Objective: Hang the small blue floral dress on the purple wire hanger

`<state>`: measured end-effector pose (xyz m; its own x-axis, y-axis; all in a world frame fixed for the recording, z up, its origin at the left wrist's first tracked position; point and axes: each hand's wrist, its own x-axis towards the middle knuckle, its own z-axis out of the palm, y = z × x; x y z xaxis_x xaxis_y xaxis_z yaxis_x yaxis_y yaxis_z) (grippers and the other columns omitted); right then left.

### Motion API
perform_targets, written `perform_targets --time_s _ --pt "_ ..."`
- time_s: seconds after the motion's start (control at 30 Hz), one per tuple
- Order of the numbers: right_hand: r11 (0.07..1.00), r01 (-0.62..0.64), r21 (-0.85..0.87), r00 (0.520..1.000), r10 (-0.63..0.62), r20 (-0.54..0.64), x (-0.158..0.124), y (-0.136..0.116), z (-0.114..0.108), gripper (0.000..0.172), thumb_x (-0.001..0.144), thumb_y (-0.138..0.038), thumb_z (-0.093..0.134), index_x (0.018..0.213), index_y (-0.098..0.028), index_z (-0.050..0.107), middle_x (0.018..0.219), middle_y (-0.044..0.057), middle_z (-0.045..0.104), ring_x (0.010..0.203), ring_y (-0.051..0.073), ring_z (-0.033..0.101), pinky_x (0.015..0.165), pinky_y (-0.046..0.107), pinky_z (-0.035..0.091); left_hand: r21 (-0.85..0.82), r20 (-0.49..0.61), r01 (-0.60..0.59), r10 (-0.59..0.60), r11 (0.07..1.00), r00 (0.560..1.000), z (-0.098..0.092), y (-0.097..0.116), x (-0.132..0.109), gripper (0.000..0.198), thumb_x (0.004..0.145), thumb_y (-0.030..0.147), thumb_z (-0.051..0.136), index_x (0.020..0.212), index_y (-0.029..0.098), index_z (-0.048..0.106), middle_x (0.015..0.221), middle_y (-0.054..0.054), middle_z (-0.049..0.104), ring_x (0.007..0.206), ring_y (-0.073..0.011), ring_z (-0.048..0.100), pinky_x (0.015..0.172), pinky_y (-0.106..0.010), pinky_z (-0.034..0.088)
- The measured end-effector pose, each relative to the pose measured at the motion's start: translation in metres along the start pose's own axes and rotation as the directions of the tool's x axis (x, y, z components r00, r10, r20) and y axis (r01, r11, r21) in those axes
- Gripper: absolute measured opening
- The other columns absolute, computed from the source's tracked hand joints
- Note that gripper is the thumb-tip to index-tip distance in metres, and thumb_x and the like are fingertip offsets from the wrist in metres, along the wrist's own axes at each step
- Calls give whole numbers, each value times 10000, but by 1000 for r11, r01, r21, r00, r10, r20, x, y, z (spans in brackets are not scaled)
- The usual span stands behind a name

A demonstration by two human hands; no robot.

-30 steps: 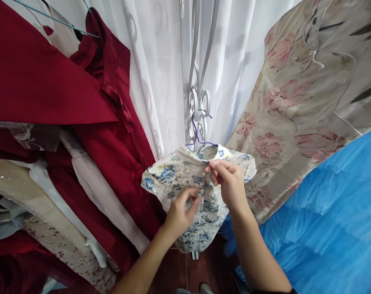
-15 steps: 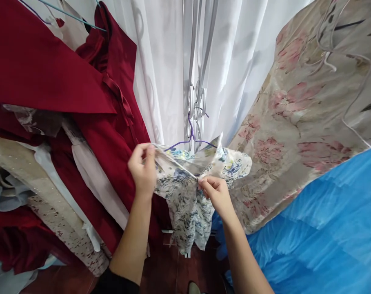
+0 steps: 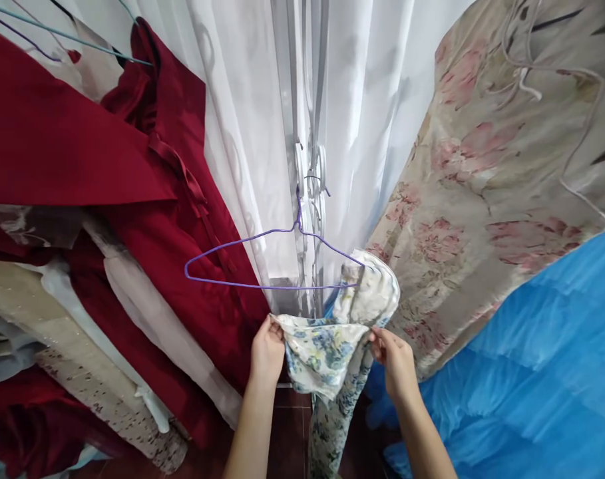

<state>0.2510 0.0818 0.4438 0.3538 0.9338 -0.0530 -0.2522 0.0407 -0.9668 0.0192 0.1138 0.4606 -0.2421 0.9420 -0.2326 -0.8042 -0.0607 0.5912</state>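
Note:
A white garment with a blue and yellow floral print (image 3: pixel 327 352) hangs in front of me, its upper edge stretched between my two hands. My left hand (image 3: pixel 268 346) pinches one corner of that edge. On the other side my right hand (image 3: pixel 391 352) pinches the cloth near the garment's hanging part. One shoulder of the garment is draped over the right end of a purple wire hanger (image 3: pixel 237 241). The hanger's left end is bare. The garment's lower part drops narrow and crumpled toward the floor.
Dark red dresses (image 3: pixel 182 193) and pale garments (image 3: pixel 147 313) hang at the left. A beige dress with pink flowers (image 3: pixel 442 233) and blue tulle (image 3: pixel 512 372) fill the right. White curtains (image 3: pixel 237 113) hang behind a white metal stand (image 3: pixel 302 159). Dark red tiles (image 3: pixel 287 432) lie below.
The garment's left side has come off the hanger, baring its left end. Both hands have moved lower and rightward, now holding the top edge stretched instead of a thin tie.

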Motion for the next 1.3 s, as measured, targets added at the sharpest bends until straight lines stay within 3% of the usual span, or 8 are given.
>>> perform_targets --time_s 0.13,0.4,0.67,0.8,0.9,1.0,1.13,1.3 --pt "995 21 -96 999 -25 -42 -9 4 -20 463 850 -584 639 612 -188 627 490 -26 442 471 143 374 474 278 305 216 196 122 -165 969 967 21 -32 -41 189 820 311 719 803 153 617 780 -29 636 738 -151 608 726 -269 484" --pt "981 128 -147 795 -13 606 -49 -14 15 415 841 -549 684 1020 -175 697 906 54 681 920 261 623 855 371 514 622 538 -267 -154 736 829 40 -41 -75 276 911 415 647 886 146 698 847 -59 658 816 -182 609 773 -271 483" --pt "899 155 -409 684 201 702 -44 -46 -37 239 800 -401 742 872 -177 700 837 43 685 783 231 620 747 346 541 775 620 -446 -403 447 673 -4 -39 -73 483 1034 475 349 1414 249 541 1162 -96 667 1104 -227 605 1016 -369 446" --pt "895 152 -418 834 111 541 2 -93 -79 309 599 -381 877 701 -186 660 658 16 626 612 190 550 550 287 485 862 490 -418 -680 286 545 -41 -38 -92 397 1004 469 443 1098 211 729 847 -43 695 808 -199 653 800 -311 515" --pt "948 135 -287 867 27 497 23 -126 -77 362 480 -340 910 725 -206 679 662 24 645 609 209 574 553 305 502 821 565 -478 -560 311 606 -39 -37 -101 408 893 380 666 1279 250 651 1086 -75 684 1008 -227 646 953 -356 485" --pt "947 159 -280 690 97 717 20 -150 -48 264 539 -293 876 726 -190 720 655 33 665 584 199 579 547 298 493 746 654 -520 -311 417 689 -12 -37 -104 833 782 317 795 1514 278 400 1464 -140 486 1331 -287 479 1143 -445 343" --pt "912 214 -350 320 273 907 10 -166 -21 100 656 -252 791 662 -157 760 571 30 643 524 162 535 524 283 450 667 725 -488 -339 564 599 24 -39 -109 643 777 269 784 1381 234 567 1314 -115 614 1233 -297 556 1074 -417 423" --pt "921 210 -328 734 73 675 42 -180 -43 105 542 -191 790 517 -140 702 502 10 606 495 128 496 497 288 343 775 631 -435 -550 458 547 5 -22 -106 167 843 317 700 871 152 695 751 22 598 710 -141 538 662 -227 437"
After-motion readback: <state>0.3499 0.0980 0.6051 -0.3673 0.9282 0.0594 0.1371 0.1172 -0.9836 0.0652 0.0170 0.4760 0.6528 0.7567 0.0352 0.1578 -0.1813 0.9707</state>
